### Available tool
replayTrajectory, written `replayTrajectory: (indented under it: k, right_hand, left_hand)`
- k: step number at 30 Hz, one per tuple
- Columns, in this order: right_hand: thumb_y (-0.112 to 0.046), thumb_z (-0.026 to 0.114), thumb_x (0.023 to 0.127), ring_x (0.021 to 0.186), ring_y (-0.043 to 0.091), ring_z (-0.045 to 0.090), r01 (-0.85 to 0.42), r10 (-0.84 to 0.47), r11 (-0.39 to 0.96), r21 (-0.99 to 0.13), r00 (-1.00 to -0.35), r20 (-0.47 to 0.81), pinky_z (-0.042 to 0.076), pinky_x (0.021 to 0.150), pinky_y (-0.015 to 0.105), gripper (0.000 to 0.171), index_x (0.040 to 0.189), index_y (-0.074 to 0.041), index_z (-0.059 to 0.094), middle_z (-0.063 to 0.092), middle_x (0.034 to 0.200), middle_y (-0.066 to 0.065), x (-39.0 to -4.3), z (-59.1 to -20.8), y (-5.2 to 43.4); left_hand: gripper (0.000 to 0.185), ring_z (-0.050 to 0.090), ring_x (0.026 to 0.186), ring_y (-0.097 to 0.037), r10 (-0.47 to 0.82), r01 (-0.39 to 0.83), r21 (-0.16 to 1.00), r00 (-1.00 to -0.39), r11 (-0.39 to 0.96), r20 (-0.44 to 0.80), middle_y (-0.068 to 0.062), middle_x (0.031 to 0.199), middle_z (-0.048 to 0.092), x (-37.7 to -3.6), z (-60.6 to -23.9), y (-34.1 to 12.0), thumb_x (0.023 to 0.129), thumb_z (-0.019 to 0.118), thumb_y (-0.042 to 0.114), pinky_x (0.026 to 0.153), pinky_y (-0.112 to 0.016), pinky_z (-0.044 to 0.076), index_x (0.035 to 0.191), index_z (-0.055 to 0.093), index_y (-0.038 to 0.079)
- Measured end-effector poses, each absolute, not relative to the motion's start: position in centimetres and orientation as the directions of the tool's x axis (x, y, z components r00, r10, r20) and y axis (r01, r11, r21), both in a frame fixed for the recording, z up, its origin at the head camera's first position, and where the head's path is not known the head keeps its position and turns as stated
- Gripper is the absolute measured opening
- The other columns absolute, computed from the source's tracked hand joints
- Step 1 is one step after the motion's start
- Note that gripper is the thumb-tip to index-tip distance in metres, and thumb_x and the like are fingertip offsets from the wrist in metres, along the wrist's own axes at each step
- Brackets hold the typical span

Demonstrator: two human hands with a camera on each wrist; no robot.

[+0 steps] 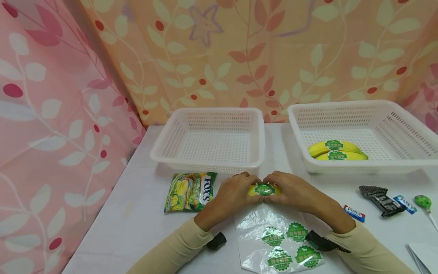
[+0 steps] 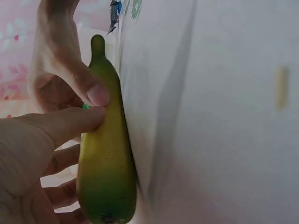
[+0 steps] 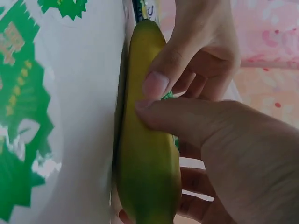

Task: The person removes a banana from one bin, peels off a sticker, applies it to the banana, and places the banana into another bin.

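Two hands meet on one banana, which lies on the white table just in front of the left basket. Left of the banana, a green Fox's candy bag lies flat, near the left hand. The left hand curls round the banana's left end, thumb pressed on its side, as the left wrist view shows. A green sticker sits on the banana's top between the two hands. The right hand grips the right end the same way, its thumb tip touching the other thumb. Just in front of the banana, nearer the person, lies a clear sheet carrying four green stickers. Behind and right of the banana, the right basket holds two stickered bananas. Farther right lie small candy packets, a dark clip and a green lollipop.
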State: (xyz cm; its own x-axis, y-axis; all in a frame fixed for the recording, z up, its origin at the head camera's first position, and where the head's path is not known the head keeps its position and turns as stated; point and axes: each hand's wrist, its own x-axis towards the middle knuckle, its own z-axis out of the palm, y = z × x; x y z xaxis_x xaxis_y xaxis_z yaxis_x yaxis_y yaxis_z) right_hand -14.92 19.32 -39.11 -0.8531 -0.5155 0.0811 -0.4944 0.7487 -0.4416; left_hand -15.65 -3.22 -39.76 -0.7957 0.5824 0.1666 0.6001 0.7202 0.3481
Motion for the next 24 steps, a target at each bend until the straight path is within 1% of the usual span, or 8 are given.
replayTrajectory:
  k: [3,5,10,15,18,20,22,24]
  right_hand:
    - [-0.037,0.086,0.090,0.093,0.007,0.063,-0.515,-0.537,0.725,-0.458,-0.839,0.093,0.056,0.084,0.036,0.033,0.115,-0.017,0.077,0.069,0.106,-0.010,-14.9,-39.3,19.4]
    - [-0.034,0.086,0.090,0.098,0.007,0.065,-0.515,-0.544,0.715,-0.473,-0.834,0.086,0.058,0.089,0.038,0.032,0.117,-0.017,0.078,0.070,0.107,-0.011,-14.9,-39.2,19.5]
    - [-0.034,0.083,0.093,0.105,0.012,0.068,-0.481,-0.547,0.704,-0.523,-0.837,0.032,0.058,0.092,0.041,0.039,0.126,-0.015,0.078,0.074,0.114,-0.009,-15.0,-38.7,20.3]
    - [-0.035,0.081,0.095,0.110,0.017,0.070,-0.454,-0.550,0.688,-0.566,-0.835,0.002,0.057,0.095,0.046,0.043,0.131,-0.011,0.077,0.076,0.116,-0.007,-14.9,-38.2,20.8]
    - [-0.033,0.080,0.096,0.109,0.017,0.070,-0.470,-0.562,0.685,-0.556,-0.827,0.008,0.058,0.095,0.045,0.043,0.131,-0.010,0.076,0.077,0.116,-0.006,-14.9,-38.1,20.8]
    - [-0.030,0.080,0.095,0.106,0.014,0.070,-0.472,-0.559,0.701,-0.535,-0.829,-0.001,0.058,0.093,0.042,0.041,0.131,-0.010,0.076,0.076,0.116,-0.005,-14.8,-37.9,20.7]
    - [-0.025,0.080,0.095,0.102,0.013,0.068,-0.465,-0.553,0.717,-0.520,-0.833,-0.017,0.057,0.089,0.038,0.040,0.131,-0.009,0.076,0.076,0.115,-0.004,-14.7,-37.7,20.6]
    - [-0.021,0.081,0.093,0.095,0.012,0.064,-0.446,-0.538,0.740,-0.503,-0.842,-0.045,0.054,0.082,0.033,0.040,0.130,-0.007,0.076,0.075,0.113,-0.002,-14.6,-37.4,20.5]
  left_hand:
    - [0.038,0.057,0.080,-0.005,0.578,0.592,0.353,-0.801,0.724,0.158,0.005,0.102,0.070,-15.7,-39.8,-3.2,0.088,0.087,0.041,0.065,-0.022,0.043,0.118,0.075,0.021]
    - [0.036,0.057,0.079,-0.004,0.574,0.586,0.362,-0.805,0.725,0.153,0.007,0.101,0.070,-15.7,-39.8,-3.3,0.088,0.088,0.042,0.065,-0.022,0.043,0.116,0.076,0.021]
    - [0.034,0.055,0.076,-0.002,0.567,0.584,0.372,-0.806,0.721,0.168,0.009,0.095,0.070,-15.8,-39.7,-3.5,0.086,0.089,0.041,0.062,-0.021,0.042,0.110,0.075,0.020]
    - [0.035,0.054,0.073,-0.002,0.560,0.586,0.378,-0.807,0.717,0.188,0.010,0.092,0.071,-15.9,-39.8,-3.6,0.083,0.092,0.041,0.061,-0.021,0.042,0.104,0.074,0.019]
    - [0.035,0.054,0.072,-0.002,0.559,0.588,0.377,-0.806,0.716,0.194,0.010,0.091,0.070,-15.9,-39.7,-3.6,0.082,0.092,0.042,0.060,-0.021,0.041,0.103,0.074,0.019]
    - [0.035,0.054,0.072,-0.002,0.557,0.582,0.383,-0.809,0.717,0.187,0.009,0.091,0.070,-15.9,-39.7,-3.6,0.083,0.092,0.041,0.060,-0.021,0.042,0.103,0.073,0.019]
    - [0.035,0.055,0.074,-0.003,0.554,0.571,0.396,-0.815,0.719,0.168,0.009,0.093,0.070,-15.8,-39.6,-3.6,0.084,0.091,0.041,0.062,-0.021,0.043,0.105,0.073,0.018]
    - [0.035,0.059,0.078,-0.004,0.552,0.558,0.416,-0.821,0.718,0.149,0.008,0.098,0.072,-15.8,-39.6,-3.6,0.087,0.088,0.042,0.065,-0.022,0.045,0.108,0.073,0.018]
